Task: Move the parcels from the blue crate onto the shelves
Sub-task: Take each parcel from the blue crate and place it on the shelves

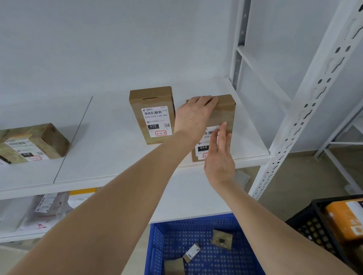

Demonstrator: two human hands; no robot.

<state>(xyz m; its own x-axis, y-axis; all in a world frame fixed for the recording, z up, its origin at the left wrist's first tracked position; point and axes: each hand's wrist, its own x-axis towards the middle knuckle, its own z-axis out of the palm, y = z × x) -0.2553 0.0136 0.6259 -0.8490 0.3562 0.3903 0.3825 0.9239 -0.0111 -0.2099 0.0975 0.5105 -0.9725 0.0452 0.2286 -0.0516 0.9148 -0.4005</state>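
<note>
The blue crate, at the bottom edge, holds three small parcels lying apart on its floor. To its right, a black crate carries an orange parcel labelled "010".

Both bare forearms reach up from the crate to the shelf. The right hand, the nearer one, is spread flat with straight fingers. Its fingertips touch the label of a box by the shelf's front edge, and it grips nothing. The left hand lies palm down on the far left part of the same box, fingers stretched over the top. It is not clasping the box, and its thumb is hidden.

The box lies flat near the shelf's front right corner, beside the white post. Its label shows a barcode and "010" on a black bar, partly covered by the right hand.

Just left of it, not touching, lies a second box. Its label reads "010-010-L30-551", "010" and a handwritten "3-5-7" in a red frame.

Two more boxes sit at the shelf's left edge, and one is labelled "010".
</note>
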